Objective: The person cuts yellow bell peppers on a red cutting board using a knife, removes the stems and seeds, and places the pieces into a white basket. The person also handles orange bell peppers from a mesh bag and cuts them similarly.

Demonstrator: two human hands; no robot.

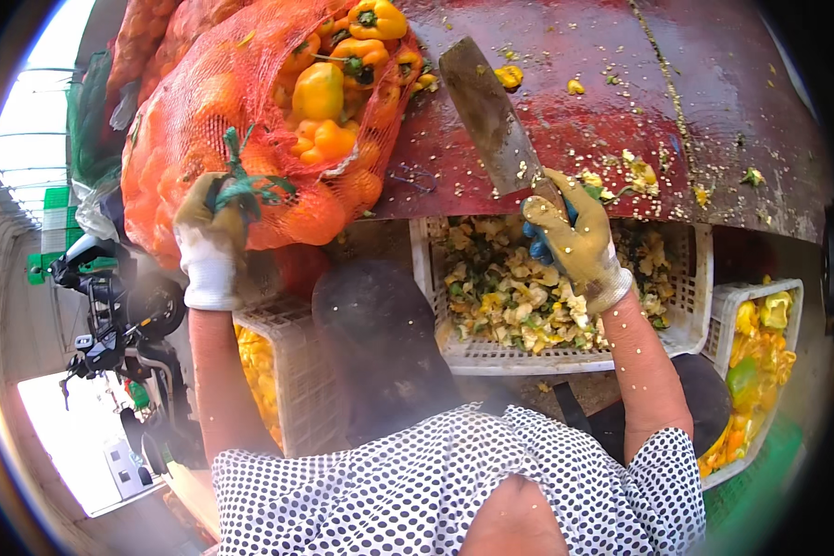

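Observation:
My left hand (212,229), in a tan-coated white glove, is closed at the near side of a red mesh bag (181,167), on a green cord (240,184) tied there. Orange-yellow bell peppers (318,92) show through the bag's opening on its right side. A cleaver (486,115) with a stained, wide blade is in my gloved right hand (575,240), gripped by its handle. Its blade points up and left above the red tabletop (445,177). My right hand is over the table's near edge, above a white plastic crate (528,365) of pepper cores and scraps (507,299).
Seeds and pepper bits (643,174) lie scattered across the table. A white crate of cut yellow peppers (754,368) stands at right, another crate (306,375) beside my left knee. More filled mesh bags (139,42) stack at upper left; a motorbike (125,313) is parked at left.

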